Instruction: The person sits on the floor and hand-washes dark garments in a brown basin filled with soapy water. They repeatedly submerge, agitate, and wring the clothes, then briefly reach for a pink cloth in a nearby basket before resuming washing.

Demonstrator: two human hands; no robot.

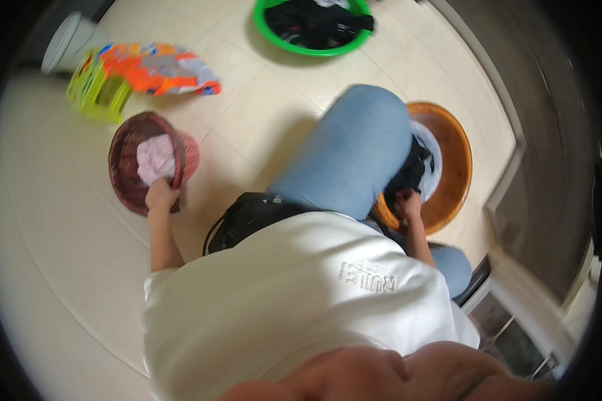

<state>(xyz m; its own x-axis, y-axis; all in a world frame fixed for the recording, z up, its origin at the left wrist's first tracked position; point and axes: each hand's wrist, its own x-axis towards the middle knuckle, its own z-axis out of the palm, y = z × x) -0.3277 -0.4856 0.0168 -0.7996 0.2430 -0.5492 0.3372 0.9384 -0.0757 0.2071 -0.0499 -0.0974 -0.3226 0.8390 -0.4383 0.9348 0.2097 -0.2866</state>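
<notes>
A tilted dark red plastic basket (122, 170) is on the floor at the left. My left hand (161, 195) reaches over its near rim, with the fingers closed at the lower end of a pale pink cloth (155, 154); the fingertips are hidden. On the right, my right hand (409, 203) grips a black cloth (412, 168) that lies partly in a pale round basin (433, 165). That basin sits inside a larger orange basin (456, 173), whose left side is partly hidden behind my knee.
A green basin (311, 51) with dark clothes (313, 22) stands at the top. Left of it lie an orange printed plastic bag (160, 70), a lime-green plastic item (98, 92) and a pale bucket (72, 42). A black stool-like object (260, 213) is by my thigh.
</notes>
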